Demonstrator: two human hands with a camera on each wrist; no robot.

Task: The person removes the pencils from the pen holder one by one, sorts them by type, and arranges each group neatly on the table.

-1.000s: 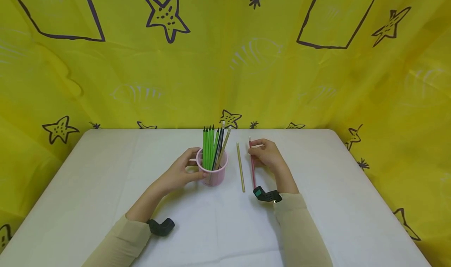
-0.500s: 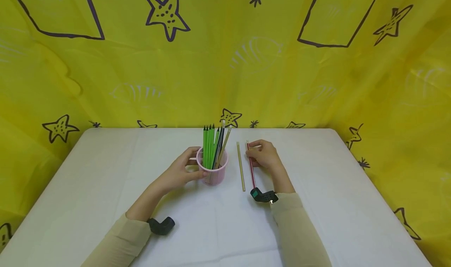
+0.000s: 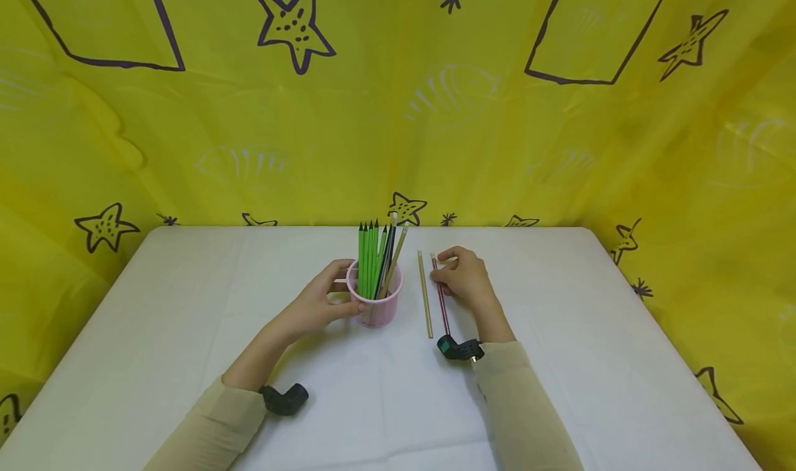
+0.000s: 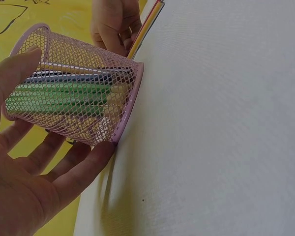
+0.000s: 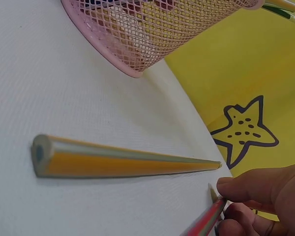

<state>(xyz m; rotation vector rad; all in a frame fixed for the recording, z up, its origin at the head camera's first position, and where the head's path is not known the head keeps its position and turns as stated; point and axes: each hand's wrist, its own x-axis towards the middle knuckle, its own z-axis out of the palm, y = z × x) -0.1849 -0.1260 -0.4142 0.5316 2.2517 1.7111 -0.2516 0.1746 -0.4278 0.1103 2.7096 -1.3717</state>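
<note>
In the head view my left hand [image 3: 320,302] grips a pink mesh pencil cup [image 3: 376,313] from its left side. Its thumb lies along the front of the mesh, seen up close in the left wrist view [image 4: 73,88] with fingers around the base. Upright in the cup are several green pencils [image 3: 368,264], dark ones and a gold one. My right hand [image 3: 468,277] pinches a red pencil [image 3: 444,312] near its upper end, low over the table. Just left of it lies a yellow pencil [image 5: 128,162], unsharpened end toward the right wrist camera.
A white cloth covers the table [image 3: 311,409]. Behind it and at both sides hangs a yellow curtain [image 3: 348,132] with dark stars and pale fish. Each wrist wears a black camera, such as the left wrist camera [image 3: 285,400].
My right hand has moved slightly left and toward me, bringing the red pencil closer to the yellow one and almost parallel to it. My left hand and the cup have stayed put.
</note>
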